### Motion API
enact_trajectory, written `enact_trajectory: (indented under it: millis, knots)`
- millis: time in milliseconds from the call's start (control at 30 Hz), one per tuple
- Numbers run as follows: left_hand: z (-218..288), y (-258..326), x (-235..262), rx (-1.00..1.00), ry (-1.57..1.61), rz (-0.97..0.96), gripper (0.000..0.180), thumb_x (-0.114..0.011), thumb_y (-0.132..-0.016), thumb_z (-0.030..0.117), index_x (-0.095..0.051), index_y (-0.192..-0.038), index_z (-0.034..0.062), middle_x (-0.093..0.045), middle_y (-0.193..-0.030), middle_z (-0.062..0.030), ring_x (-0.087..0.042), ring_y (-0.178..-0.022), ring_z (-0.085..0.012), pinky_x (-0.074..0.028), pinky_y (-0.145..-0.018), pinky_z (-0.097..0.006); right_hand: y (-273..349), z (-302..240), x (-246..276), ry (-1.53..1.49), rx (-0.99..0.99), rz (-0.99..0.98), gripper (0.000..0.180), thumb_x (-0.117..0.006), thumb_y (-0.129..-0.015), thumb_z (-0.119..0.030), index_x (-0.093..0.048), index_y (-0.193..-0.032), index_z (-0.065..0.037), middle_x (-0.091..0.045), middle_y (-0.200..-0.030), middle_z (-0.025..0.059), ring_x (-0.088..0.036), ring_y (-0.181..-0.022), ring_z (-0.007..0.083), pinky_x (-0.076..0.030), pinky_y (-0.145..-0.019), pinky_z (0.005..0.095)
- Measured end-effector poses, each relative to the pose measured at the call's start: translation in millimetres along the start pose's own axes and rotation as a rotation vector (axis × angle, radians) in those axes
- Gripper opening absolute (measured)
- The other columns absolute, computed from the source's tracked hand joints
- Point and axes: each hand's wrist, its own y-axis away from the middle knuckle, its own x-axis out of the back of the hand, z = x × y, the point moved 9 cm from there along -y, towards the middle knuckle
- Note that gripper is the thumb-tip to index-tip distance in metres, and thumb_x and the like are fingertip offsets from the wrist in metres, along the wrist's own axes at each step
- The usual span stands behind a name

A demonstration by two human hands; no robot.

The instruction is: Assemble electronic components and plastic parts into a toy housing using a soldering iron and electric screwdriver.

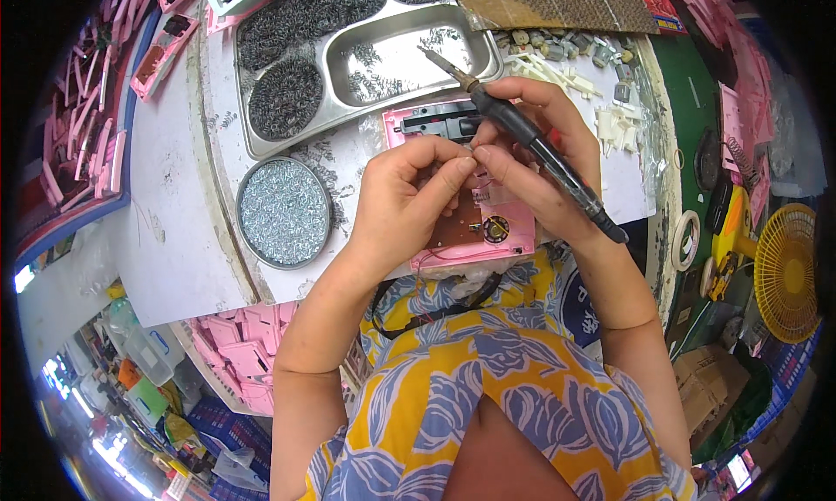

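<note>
My right hand (566, 144) holds a black pen-shaped electric screwdriver (522, 128) across its palm, its thin metal tip pointing up and left over the tray. That hand's thumb meets the fingertips of my left hand (396, 196), which are pinched together; whatever lies between them is too small to make out. Beneath both hands lies a pink plastic housing (518, 240), partly covered by them. A black mechanism (440, 125) sits at its far end. A brown board, thin wires and a small round black part (496, 229) show at its near end.
A metal compartment tray (309, 118) with dark springs is at the far side. Left of the housing stands a round dish (285, 212) of small silvery screws. White plastic parts (618, 126) and small motors lie at right, near cardboard (557, 4). A yellow fan (785, 274) is farther right.
</note>
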Motion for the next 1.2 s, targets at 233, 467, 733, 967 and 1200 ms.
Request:
enact_trajectory:
  millis: [233,467,733,967,1200]
  knots:
    - [1,1,5,0.007,0.015,0.102,0.011,-0.066,-0.098,0.010,-0.068,-0.098,-0.0005,-0.068,-0.083,-0.0015,-0.056,-0.067,-0.0044,-0.045,-0.061,-0.019,15,-7,0,0.310,0.202,0.102,0.043,-0.071,-0.086,0.004,-0.059,-0.125,-0.005,-0.071,-0.094,0.0040,-0.068,-0.078,0.0111,-0.055,-0.069,0.0242]
    - [33,-2,13,-0.313,-0.593,0.226,0.007,-0.075,-0.082,0.006,-0.070,-0.085,0.0024,-0.060,-0.078,-0.0055,-0.059,-0.063,-0.0138,-0.046,-0.057,-0.028,56,-31,69,0.249,0.216,0.161,0.033,-0.076,-0.084,0.003,-0.066,-0.115,0.002,-0.070,-0.105,0.0093,-0.068,-0.082,0.0113,-0.054,-0.072,0.0223]
    - [30,-1,6,-0.394,-0.739,0.290,0.005,-0.074,-0.082,0.003,-0.069,-0.082,0.0008,-0.058,-0.077,-0.0052,-0.058,-0.060,-0.0126,-0.048,-0.055,-0.026,67,-30,59,0.392,0.246,0.030,0.031,-0.080,-0.080,-0.005,-0.067,-0.107,0.003,-0.073,-0.089,0.0093,-0.068,-0.070,0.0117,-0.053,-0.062,0.0228]
    - [32,2,7,-0.440,-0.728,0.293,0.004,-0.073,-0.083,0.002,-0.070,-0.084,-0.0003,-0.058,-0.078,-0.0044,-0.056,-0.061,-0.0095,-0.045,-0.055,-0.023,54,-25,44,0.424,0.315,-0.038,0.028,-0.081,-0.078,-0.007,-0.069,-0.103,0.000,-0.072,-0.079,0.0065,-0.066,-0.061,0.0118,-0.049,-0.056,0.0220]
    - [33,3,7,-0.457,-0.761,0.318,0.008,-0.076,-0.078,0.005,-0.069,-0.082,0.0036,-0.061,-0.082,-0.0073,-0.061,-0.062,-0.0206,-0.050,-0.056,-0.031,51,-26,40,0.459,0.359,-0.060,0.027,-0.081,-0.079,-0.008,-0.069,-0.102,-0.001,-0.073,-0.080,0.0065,-0.065,-0.059,0.0113,-0.048,-0.054,0.0218]
